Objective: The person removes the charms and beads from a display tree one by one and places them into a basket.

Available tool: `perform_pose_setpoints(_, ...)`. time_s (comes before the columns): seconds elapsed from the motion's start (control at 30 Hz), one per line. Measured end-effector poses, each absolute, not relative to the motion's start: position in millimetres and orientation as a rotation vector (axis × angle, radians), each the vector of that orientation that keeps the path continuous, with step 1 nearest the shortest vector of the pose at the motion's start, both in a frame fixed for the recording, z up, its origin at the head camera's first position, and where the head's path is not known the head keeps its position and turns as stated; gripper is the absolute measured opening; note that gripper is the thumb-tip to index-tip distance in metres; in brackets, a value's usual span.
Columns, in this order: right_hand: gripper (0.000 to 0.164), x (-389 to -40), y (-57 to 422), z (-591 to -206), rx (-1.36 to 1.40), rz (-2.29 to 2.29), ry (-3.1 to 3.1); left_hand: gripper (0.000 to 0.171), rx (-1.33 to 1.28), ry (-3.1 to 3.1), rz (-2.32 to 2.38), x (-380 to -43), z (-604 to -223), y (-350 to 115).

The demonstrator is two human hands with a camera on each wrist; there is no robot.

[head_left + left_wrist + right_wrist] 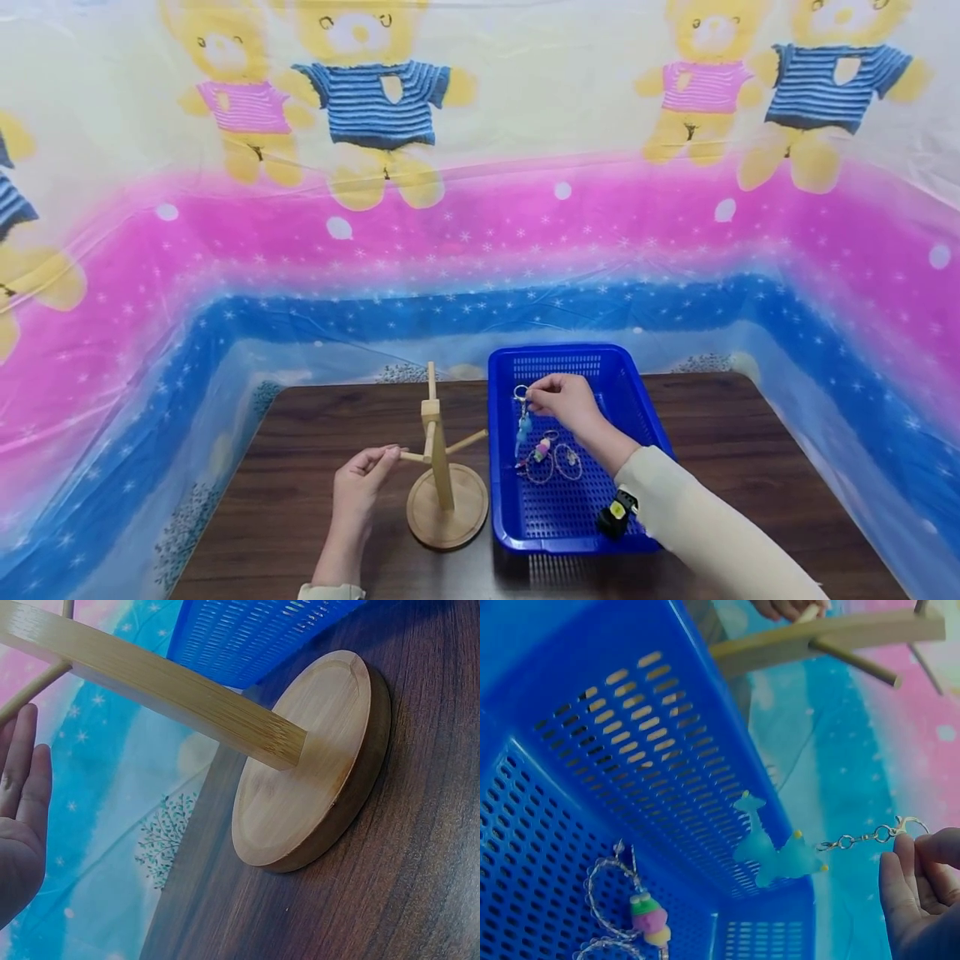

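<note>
My right hand (566,407) pinches the metal ring of a keychain (523,425) between thumb and fingertips, above the blue basket (498,500). From its short chain hang light blue translucent charms (765,851), one shaped like a long-necked animal, seen in the right wrist view. To the left stands a wooden peg stand (441,458), upright on a round base (315,772). The left hand (358,486) holds the end of one of its pegs (412,457) with thumb and fingers. Only part of that hand shows in the left wrist view.
Beaded bracelets (568,462) and a charm with pink, green and yellow pieces (649,919) lie in the basket. Basket and stand are side by side on a dark wooden table (300,433). A cloth printed with bears (382,100) hangs around the table.
</note>
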State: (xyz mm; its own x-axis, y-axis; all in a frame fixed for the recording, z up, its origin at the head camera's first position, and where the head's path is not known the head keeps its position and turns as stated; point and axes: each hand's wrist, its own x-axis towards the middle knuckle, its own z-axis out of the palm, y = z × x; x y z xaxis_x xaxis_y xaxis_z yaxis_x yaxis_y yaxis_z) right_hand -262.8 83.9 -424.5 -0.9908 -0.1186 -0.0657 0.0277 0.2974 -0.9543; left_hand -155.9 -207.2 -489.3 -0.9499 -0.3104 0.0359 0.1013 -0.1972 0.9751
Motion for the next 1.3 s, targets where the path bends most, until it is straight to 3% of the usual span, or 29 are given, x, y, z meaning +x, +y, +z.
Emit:
perform_pose_setpoints(0.9,0.017,-310.4,80.3,-492.4,0.144,-1.882,2.258,0.028,0.259,-1.832,-2.206,-157.4,-489.7,-207.5)
perform_pose_setpoints(1.17,0.018,-313.0,84.9,-501.9,0.176,-1.885,2.257,0.016,0.239,-1.854,-2.172,-158.1,-489.2,-207.0)
perform_pose_setpoints(1.3,0.019,-311.8,89.5,-503.2,0.180,-1.884,2.252,0.018,0.254,-1.858,-2.164,-158.3,-489.2,-207.7)
